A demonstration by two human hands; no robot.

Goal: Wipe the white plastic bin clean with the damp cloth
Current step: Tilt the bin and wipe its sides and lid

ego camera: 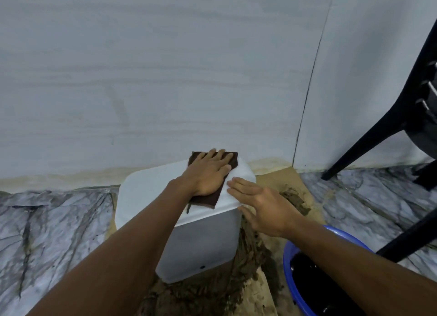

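The white plastic bin (146,197) lies tipped on the floor near the wall, one broad side facing up. A dark brown damp cloth (233,158) is spread flat on that upper side. My left hand (209,174) presses on the cloth with straight fingers pointing toward the wall. My right hand (262,207) rests open against the bin's right edge, fingers on top and thumb down the side.
Brown cardboard (293,181) smeared with mud lies under and right of the bin. A blue basin (290,278) of dark water stands at the lower right. Black chair legs (369,140) rise at the right. Marble floor tiles (52,226) run to the left.
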